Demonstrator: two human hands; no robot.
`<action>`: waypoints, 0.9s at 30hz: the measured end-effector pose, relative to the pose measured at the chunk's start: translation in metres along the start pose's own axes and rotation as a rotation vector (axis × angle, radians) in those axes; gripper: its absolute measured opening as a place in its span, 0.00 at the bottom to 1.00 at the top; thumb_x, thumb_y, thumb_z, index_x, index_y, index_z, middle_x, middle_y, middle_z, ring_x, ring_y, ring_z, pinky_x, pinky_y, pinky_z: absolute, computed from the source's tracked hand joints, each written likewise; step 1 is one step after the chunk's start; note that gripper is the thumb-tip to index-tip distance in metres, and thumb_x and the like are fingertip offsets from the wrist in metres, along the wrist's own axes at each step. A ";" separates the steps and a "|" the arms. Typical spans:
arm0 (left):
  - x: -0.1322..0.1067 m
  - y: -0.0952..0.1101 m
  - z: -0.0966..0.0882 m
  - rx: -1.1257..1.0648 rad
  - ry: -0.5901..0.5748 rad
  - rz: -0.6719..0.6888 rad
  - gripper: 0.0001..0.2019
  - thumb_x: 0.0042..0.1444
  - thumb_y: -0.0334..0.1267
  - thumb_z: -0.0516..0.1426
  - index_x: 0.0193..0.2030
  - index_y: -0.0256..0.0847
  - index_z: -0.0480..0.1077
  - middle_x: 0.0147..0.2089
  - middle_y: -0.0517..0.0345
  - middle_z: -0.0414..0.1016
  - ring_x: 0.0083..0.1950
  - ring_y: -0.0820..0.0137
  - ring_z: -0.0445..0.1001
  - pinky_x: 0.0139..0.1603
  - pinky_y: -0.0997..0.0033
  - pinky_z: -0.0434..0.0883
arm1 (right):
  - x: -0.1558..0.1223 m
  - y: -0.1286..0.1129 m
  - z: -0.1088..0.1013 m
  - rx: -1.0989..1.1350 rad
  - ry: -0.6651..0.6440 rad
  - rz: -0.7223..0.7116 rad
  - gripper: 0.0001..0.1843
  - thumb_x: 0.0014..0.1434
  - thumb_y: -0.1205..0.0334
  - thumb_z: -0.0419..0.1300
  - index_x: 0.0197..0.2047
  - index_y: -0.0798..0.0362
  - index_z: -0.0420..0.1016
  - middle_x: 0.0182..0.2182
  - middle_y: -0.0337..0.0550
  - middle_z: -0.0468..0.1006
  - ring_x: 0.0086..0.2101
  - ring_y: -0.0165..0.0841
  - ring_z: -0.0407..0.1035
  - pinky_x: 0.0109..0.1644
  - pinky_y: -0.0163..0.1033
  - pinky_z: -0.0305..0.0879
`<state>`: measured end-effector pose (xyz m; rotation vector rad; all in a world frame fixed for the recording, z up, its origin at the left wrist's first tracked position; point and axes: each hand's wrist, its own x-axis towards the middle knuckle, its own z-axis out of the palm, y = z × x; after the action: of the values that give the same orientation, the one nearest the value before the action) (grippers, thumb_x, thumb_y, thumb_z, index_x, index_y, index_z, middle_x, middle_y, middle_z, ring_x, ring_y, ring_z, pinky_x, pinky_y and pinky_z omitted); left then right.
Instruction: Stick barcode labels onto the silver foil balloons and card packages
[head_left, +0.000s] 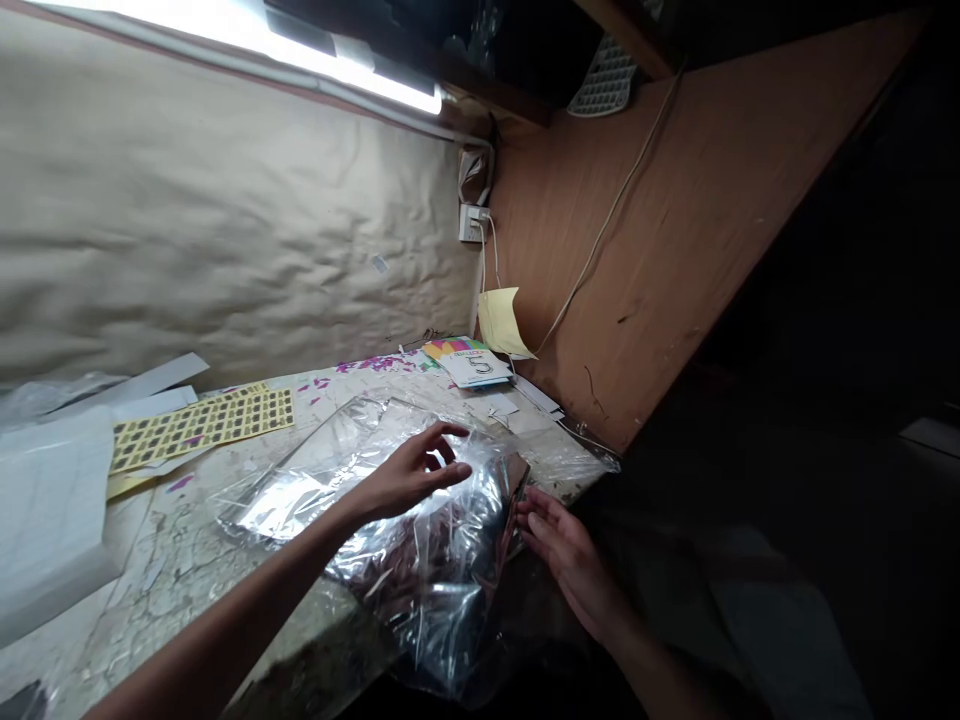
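Because the silvery plastic bag (420, 530) overhangs the near edge of the bench (172, 590), it is flanked by both hands, which are held apart and open; the left hand (409, 475) is spread over it; the right hand (570, 560) is kept beside its right end; whether either touches it cannot be told.

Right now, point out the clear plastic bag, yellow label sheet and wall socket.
Clear plastic bag (442, 560): head view, on its crumpled middle.
Yellow label sheet (202, 430): head view, on its centre.
Wall socket (472, 223): head view, on its white faceplate.
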<state>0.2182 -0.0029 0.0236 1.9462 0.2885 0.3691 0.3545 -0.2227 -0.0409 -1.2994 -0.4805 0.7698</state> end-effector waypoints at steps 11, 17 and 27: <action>-0.054 -0.088 -0.145 0.928 0.415 -0.587 0.22 0.57 0.53 0.51 0.48 0.37 0.73 0.49 0.40 0.77 0.50 0.52 0.74 0.45 0.63 0.67 | 0.035 -0.013 -0.011 0.224 -0.098 0.353 0.11 0.47 0.67 0.72 0.35 0.56 0.78 0.36 0.43 0.81 0.38 0.32 0.75 0.43 0.32 0.73; -0.049 -0.107 -0.152 0.742 0.489 -0.561 0.19 0.59 0.50 0.52 0.31 0.38 0.74 0.34 0.48 0.77 0.37 0.61 0.74 0.34 0.69 0.63 | 0.037 -0.020 0.014 0.051 -0.204 0.299 0.16 0.49 0.63 0.70 0.42 0.53 0.76 0.38 0.41 0.80 0.40 0.35 0.75 0.43 0.35 0.71; -0.061 -0.081 -0.147 0.231 0.722 -0.377 0.24 0.55 0.55 0.58 0.19 0.38 0.61 0.16 0.68 0.54 0.18 0.78 0.52 0.20 0.76 0.50 | 0.059 -0.003 0.049 0.055 -0.075 0.227 0.28 0.40 0.63 0.73 0.46 0.50 0.71 0.31 0.36 0.81 0.30 0.34 0.76 0.32 0.33 0.73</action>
<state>0.1031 0.1309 -0.0041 1.8592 1.1882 0.8044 0.3602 -0.1462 -0.0324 -1.2902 -0.3723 1.0172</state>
